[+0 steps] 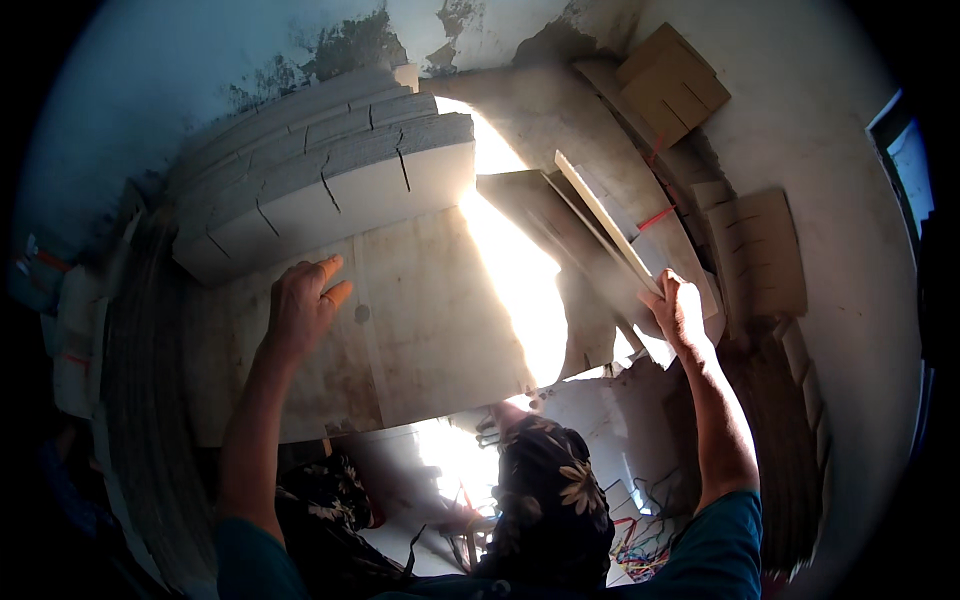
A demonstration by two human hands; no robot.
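Observation:
My right hand (pixel 680 308) is closed on the near end of a thin cardboard sheet (pixel 604 217), which stands tilted on its edge at the right of the table. My left hand (pixel 303 300) hovers over the wooden tabletop (pixel 425 340), thumb and forefinger apart, holding nothing. Just beyond it lies a long stack of slotted cardboard strips (pixel 330 195), their dark slits facing me. A darker flat sheet (pixel 525 200) rests beside the one I grip.
More slotted cardboard pieces (pixel 757 255) lean by the right wall, with another piece (pixel 675 85) in the far corner. Tall cardboard stacks (pixel 150 370) flank the table's left side. Coloured straps (pixel 640 545) lie tangled on the floor. Bright sunlight crosses the tabletop.

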